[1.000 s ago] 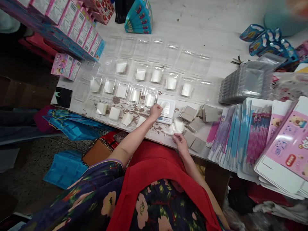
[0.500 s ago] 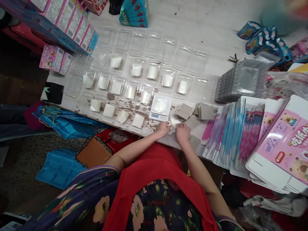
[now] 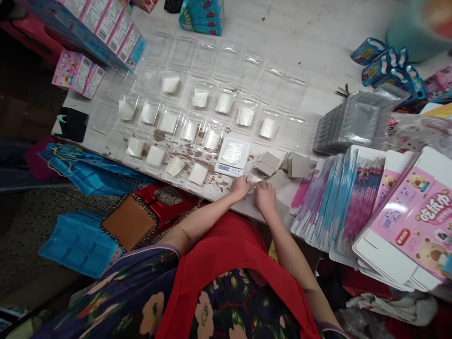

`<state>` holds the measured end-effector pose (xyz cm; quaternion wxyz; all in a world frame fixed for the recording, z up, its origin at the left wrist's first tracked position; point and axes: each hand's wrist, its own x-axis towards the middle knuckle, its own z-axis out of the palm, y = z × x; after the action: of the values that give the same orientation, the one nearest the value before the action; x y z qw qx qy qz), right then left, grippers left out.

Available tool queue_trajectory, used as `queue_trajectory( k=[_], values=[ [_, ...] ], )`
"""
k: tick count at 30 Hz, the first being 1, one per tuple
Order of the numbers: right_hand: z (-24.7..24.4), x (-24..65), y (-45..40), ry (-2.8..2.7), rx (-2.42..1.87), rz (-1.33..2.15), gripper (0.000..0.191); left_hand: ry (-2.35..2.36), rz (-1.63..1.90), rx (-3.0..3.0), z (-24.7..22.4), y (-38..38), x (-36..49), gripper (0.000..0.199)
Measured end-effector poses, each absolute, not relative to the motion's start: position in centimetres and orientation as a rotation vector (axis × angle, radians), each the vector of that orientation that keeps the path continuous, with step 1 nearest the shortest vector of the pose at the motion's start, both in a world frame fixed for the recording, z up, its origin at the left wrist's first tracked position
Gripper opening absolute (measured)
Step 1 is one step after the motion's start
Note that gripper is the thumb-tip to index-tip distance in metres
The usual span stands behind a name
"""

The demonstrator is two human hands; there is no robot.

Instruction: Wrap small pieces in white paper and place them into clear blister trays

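Note:
On the white scale (image 3: 231, 157) lies a pale, shiny stack of sheets (image 3: 232, 153). My left hand (image 3: 240, 187) is just below the scale, its fingers closed at the left edge of a small clear, pale item (image 3: 253, 179). At that item's right side is my right hand (image 3: 265, 195), fingers bent and pressed together; what they grip is too small to make out. Bundles of greyish square sheets (image 3: 267, 163) sit right above my right hand. Several white sheet stacks, one of them a loose stack (image 3: 197, 174), lie to the left of the scale.
Rows of clear trays (image 3: 204, 55), several holding white stacks, cover the table's middle. Nested clear trays (image 3: 356, 117) and printed pink cards (image 3: 416, 212) are at the right. Pink boxes (image 3: 102, 26) stand at upper left. A red stool (image 3: 169, 200) is below the table edge.
The view has shifted slightly. The pale item between my hands shows less than before, and both hands remain beside it, just below the scale.

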<state>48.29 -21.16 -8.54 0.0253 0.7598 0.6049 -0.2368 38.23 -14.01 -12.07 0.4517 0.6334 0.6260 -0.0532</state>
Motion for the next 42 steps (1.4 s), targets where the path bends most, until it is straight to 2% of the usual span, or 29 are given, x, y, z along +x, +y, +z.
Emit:
queue_trajectory(
  k=[3,5,7,8,10,13,17,18,21,23,28,34,39,42],
  values=[
    [-7.8,48.5,-23.0,1.871,2.799,-0.870,0.037,1.384,0.037,1.330,-11.2,-13.8,36.3,0.016],
    [-7.2,48.5,-24.0,1.695,3.158,-1.083,0.052,1.225,0.087,1.155,-10.5,-13.8,34.8,0.023],
    [-6.8,48.3,-24.5,1.382,3.352,-1.494,0.070,1.091,0.075,1.060,-9.7,-13.9,33.5,0.032],
    [-6.7,48.1,-24.5,1.223,3.332,-1.771,0.074,1.049,0.070,1.051,-9.4,-14.1,33.0,0.035],
    [-6.7,47.9,-24.2,0.942,3.096,-2.322,0.068,1.012,0.080,1.090,-8.9,-14.6,32.3,0.039],
    [-7.2,47.7,-23.8,0.577,2.808,-2.724,0.053,1.013,0.158,1.182,-8.6,-15.3,31.9,0.036],
    [-7.8,47.3,-23.9,0.377,2.751,-2.805,0.050,1.068,0.259,1.142,-8.3,-15.3,32.3,0.059],
    [-7.9,47.2,-24.0,0.388,2.724,-2.821,0.050,1.078,0.234,1.156,-8.2,-15.1,32.5,0.055],
    [-8.3,47.0,-24.0,0.511,2.698,-2.821,0.050,1.070,0.136,1.373,-7.7,-14.2,32.8,0.025],
    [-8.6,46.8,-23.9,0.696,2.737,-2.749,0.046,1.046,0.151,1.586,-7.3,-14.1,32.6,0.014],
    [-9.3,46.1,-23.4,1.182,2.641,-2.562,0.036,1.038,0.221,1.915,-7.1,-15.9,30.9,0.016],
    [-9.7,44.4,-23.3,1.211,2.291,-2.632,0.048,1.257,0.048,1.848,-7.2,-16.9,28.9,0.018],
    [-8.5,43.3,-22.3,1.544,2.362,-2.568,0.057,1.155,0.105,2.010,-5.4,-15.9,27.0,0.015],
    [-7.2,41.9,-21.6,1.749,2.252,-2.522,0.040,0.907,0.247,2.183,-3.9,-16.3,25.5,0.016]
  ],
)
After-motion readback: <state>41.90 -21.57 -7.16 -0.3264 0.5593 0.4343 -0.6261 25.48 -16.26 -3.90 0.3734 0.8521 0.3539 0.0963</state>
